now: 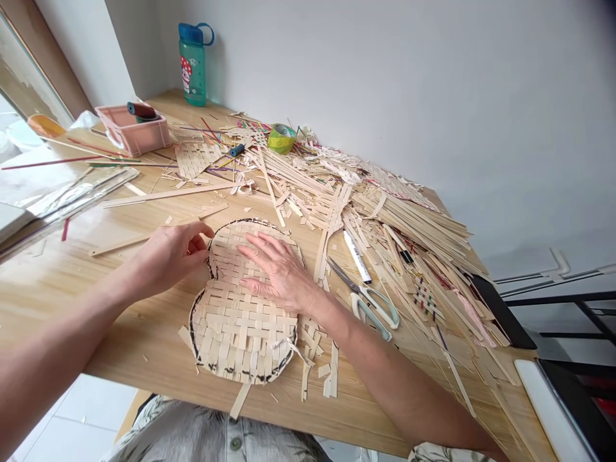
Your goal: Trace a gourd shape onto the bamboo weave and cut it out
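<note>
A woven piece of pale flat strips, shaped like a gourd with a black line along its edge, lies flat on the wooden table. My right hand rests on its upper part with the fingers spread. At the upper left edge of the weave, my left hand has its fingers bent and pressed together; whatever they pinch is too small to name. A thin white strip lies across the lower right edge. Short cut strips are scattered beside it.
Scissors and a white marker lie right of the weave. Behind are heaped strips, green tape, a pink basket and a teal bottle. The table's front edge is close to my body.
</note>
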Available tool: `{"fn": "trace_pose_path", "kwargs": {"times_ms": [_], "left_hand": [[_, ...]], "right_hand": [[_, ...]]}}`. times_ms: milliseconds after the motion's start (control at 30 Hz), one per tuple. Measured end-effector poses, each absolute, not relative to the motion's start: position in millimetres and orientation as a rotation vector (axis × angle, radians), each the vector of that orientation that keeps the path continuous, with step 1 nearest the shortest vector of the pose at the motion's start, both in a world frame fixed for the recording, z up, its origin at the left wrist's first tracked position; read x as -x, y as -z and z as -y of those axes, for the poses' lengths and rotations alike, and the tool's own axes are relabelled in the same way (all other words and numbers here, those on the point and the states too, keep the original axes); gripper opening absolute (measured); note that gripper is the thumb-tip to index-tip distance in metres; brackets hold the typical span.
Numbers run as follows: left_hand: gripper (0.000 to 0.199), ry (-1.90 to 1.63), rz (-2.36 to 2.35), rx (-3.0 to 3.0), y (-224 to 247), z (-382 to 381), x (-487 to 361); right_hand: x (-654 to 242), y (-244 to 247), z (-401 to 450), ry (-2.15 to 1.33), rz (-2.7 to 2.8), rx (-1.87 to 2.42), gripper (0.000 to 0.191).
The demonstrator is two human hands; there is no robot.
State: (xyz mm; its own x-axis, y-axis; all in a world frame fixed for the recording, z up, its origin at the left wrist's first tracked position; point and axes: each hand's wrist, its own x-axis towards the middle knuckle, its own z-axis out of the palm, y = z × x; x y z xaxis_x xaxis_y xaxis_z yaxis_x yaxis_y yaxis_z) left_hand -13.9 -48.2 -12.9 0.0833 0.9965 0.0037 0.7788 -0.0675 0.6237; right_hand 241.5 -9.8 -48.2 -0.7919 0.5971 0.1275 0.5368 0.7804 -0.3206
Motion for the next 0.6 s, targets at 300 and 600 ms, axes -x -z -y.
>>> {"fn": "trace_pose_path", "kwargs": {"times_ms": [300, 600], "left_hand": [[0.034, -0.665, -1.76, -1.871, 22.2, 43.9, 16.4], [0.032, -0.616, -1.8, -1.862, 9.8, 47.0, 6.9]], "right_hand": [[-240.8, 45.7, 15.5, -0.427, 2.745, 0.864, 0.067], [-235.1, 39.4, 24.5, -0.379, 2.767, 0.906, 0.067]]}}
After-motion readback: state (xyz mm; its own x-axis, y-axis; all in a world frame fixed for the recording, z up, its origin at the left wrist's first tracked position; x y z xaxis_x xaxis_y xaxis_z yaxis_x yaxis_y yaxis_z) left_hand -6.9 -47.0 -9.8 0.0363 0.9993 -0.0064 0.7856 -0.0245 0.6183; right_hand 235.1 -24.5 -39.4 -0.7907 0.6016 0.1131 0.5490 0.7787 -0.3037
